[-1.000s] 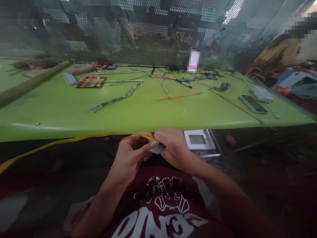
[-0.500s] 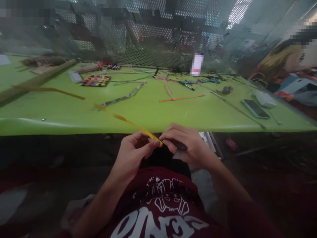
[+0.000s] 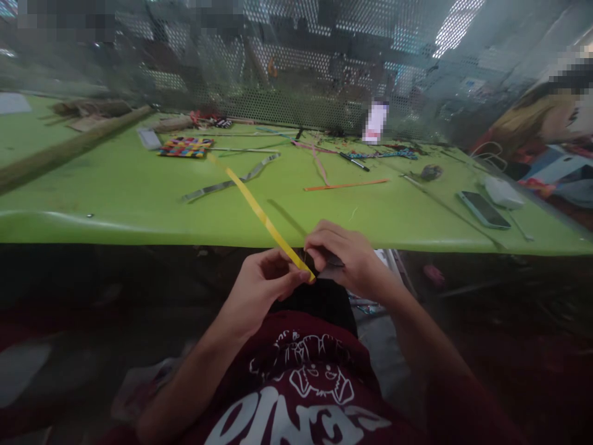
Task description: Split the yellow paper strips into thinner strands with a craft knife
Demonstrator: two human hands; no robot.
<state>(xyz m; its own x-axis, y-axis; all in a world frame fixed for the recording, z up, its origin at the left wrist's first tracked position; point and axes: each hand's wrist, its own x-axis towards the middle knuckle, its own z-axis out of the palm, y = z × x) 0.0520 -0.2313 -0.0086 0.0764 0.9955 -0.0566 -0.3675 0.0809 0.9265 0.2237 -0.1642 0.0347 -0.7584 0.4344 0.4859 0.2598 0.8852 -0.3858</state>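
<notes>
My left hand (image 3: 273, 281) pinches the lower end of a long yellow strip (image 3: 264, 219) between thumb and forefinger, just off the table's front edge. From there the strip slants up and left over the green tabletop. Close beside it on the right, my right hand (image 3: 343, 253) is curled closed around a flat, grey, blade-like tool (image 3: 331, 272). Its edge shows below my fingers and points at the strip's end. My fingers cover the rest of the tool, and I cannot tell whether it touches the strip.
On the green table (image 3: 139, 198) lie a woven colourful square (image 3: 185, 147), a grey patterned strip (image 3: 208, 190), an orange strip (image 3: 347, 185), a pen (image 3: 354, 162) and a phone (image 3: 483, 210). A wooden pole (image 3: 74, 145) crosses the left side. Another person (image 3: 556, 123) is at the far right.
The yellow strip's long free end has swung in from the far left and now shows straighter and sharper. My right hand has lifted slightly off the strip's pinched end.
</notes>
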